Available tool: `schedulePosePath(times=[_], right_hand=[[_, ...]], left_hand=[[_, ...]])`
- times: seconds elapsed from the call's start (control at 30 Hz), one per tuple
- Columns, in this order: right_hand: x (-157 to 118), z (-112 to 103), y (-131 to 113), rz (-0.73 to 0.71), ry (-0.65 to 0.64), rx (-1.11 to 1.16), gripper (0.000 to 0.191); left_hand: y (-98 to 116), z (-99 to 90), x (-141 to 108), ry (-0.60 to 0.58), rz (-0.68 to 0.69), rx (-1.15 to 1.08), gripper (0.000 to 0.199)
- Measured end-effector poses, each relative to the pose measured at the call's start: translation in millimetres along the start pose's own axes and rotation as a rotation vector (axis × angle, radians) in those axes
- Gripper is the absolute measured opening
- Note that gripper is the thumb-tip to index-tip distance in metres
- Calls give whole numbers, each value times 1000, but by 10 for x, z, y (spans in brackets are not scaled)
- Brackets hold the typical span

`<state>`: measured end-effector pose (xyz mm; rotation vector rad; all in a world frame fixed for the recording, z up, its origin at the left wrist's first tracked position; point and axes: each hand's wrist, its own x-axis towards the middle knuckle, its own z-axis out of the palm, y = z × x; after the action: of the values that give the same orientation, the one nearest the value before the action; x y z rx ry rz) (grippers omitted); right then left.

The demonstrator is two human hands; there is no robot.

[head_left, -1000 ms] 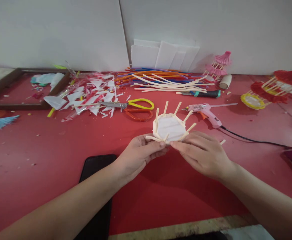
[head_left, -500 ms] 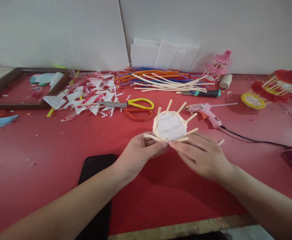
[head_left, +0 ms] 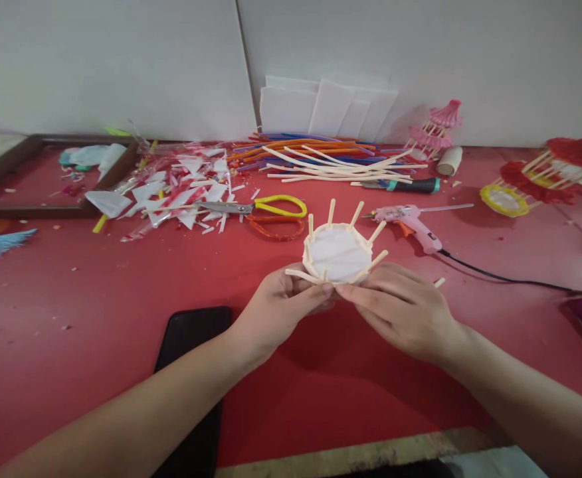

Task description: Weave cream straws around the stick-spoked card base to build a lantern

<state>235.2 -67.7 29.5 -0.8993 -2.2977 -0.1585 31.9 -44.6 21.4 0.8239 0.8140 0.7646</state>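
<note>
Fingers (head_left: 371,299) of the left hand (head_left: 274,312) and the right hand (head_left: 410,315) are closed in a pinch on the near rim of a white disc (head_left: 339,252), their tips nearly touching. A pale wall (head_left: 121,66) is fronted by a red table (head_left: 96,299), over which the disc is held between the hands. At the far left a brown frame (head_left: 46,212) is laid, and a phone (head_left: 191,332) is partly covered by the left forearm (head_left: 161,401). Scissors (head_left: 244,209) and a glue gun (head_left: 413,226) are laid beyond the disc, to its left and right. Short cream pegs (head_left: 331,211) are spread around its rim.
</note>
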Motion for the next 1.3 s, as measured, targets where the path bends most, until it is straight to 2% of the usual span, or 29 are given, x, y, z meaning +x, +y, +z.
schedulePosePath(times=[0.1, 0.33, 0.63, 0.8, 0.9, 1.1, 1.3], right_hand=[[-9, -3, 8, 27, 22, 22, 16], [-29, -16, 27, 242, 3, 84, 13], [2, 15, -27, 402, 34, 271, 9], [7, 41, -45, 513, 26, 358, 9], [23, 54, -74, 518, 52, 334, 9], [61, 100, -153, 481, 117, 274, 8], [58, 113, -157, 456, 137, 253, 9]], left_hand=[[7, -7, -1, 5, -19, 1, 17], [19, -17, 26, 106, -18, -85, 13], [9, -36, 23, 61, 20, 52, 20], [4, -20, 10, 62, 35, 13, 18], [-14, -4, 13, 67, 35, -56, 19], [-42, 19, 40, -43, 45, -22, 12], [-43, 22, 33, 26, 24, 4, 16]])
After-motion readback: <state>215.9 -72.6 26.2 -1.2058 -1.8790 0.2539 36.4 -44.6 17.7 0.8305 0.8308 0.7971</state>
